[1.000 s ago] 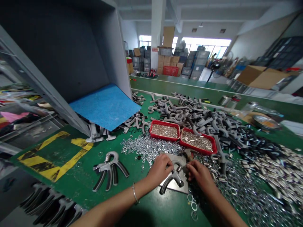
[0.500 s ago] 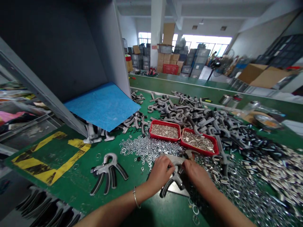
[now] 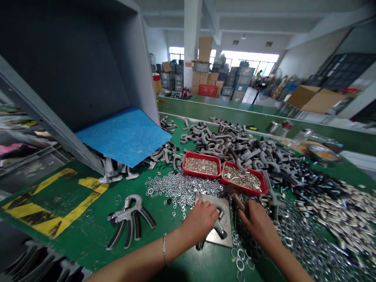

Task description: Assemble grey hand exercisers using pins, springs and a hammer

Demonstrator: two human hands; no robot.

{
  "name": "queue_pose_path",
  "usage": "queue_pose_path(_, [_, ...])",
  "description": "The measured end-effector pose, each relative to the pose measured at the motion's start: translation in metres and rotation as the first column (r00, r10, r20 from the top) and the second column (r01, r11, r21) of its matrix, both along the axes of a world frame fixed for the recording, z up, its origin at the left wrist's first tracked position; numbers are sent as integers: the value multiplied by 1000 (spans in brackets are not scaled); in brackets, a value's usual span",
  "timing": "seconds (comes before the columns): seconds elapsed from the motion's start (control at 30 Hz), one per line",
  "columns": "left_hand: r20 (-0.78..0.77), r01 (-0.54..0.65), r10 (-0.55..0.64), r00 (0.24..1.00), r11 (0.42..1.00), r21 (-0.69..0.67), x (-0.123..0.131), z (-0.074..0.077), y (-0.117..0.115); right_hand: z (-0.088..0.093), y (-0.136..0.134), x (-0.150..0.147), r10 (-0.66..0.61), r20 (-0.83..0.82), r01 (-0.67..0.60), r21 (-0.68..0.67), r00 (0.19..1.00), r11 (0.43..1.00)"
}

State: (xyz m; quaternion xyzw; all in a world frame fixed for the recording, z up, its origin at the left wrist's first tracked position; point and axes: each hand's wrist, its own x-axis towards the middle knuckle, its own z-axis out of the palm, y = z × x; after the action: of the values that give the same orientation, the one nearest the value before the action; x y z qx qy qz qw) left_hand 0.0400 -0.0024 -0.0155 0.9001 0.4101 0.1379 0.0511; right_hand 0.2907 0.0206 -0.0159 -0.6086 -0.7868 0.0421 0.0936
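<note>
Lower centre of the frame: left hand (image 3: 199, 223) closed on a grey hand grip (image 3: 219, 229) atop a steel plate (image 3: 226, 219), right hand (image 3: 258, 227) clutching a small hammer (image 3: 230, 192) just beside it.

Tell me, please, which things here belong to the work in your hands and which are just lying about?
In use:
left hand on a hand grip strengthener
right hand holding a small hammer
steel plate under the grip

Lying about:
red tray of nuts
red tray of pins
loose washers
assembled hand grip
blue mat
</note>
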Motion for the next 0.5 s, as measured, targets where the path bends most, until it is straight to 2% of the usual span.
queue_pose_path(0.07, [-49, 45, -44, 998, 999, 17, -2, 2, -7, 8, -7, 0, 11, -175, -25, -79, 984, 997])
queue_pose_path(0.17, [-48, -33, 33, 998, 999, 1, -2, 6, -20, 20, -25, 0, -41, -408, -64, -241, 912, 968])
queue_pose_path(0.27, [-29, -138, 136, 990, 989, -60, 0, 8, -28, 26, -43, 4, -78, -386, -73, -360, 919, 930])
queue_pose_path(0.37, [18, -183, 187, 982, 974, -135, 1, 6, -30, 29, -54, 6, -83, -312, -67, -442, 946, 895])
queue_pose_path(0.5, [140, -257, 291, 946, 941, -218, 0, -6, -31, 41, -61, -7, -70, -425, -131, -426, 903, 895])
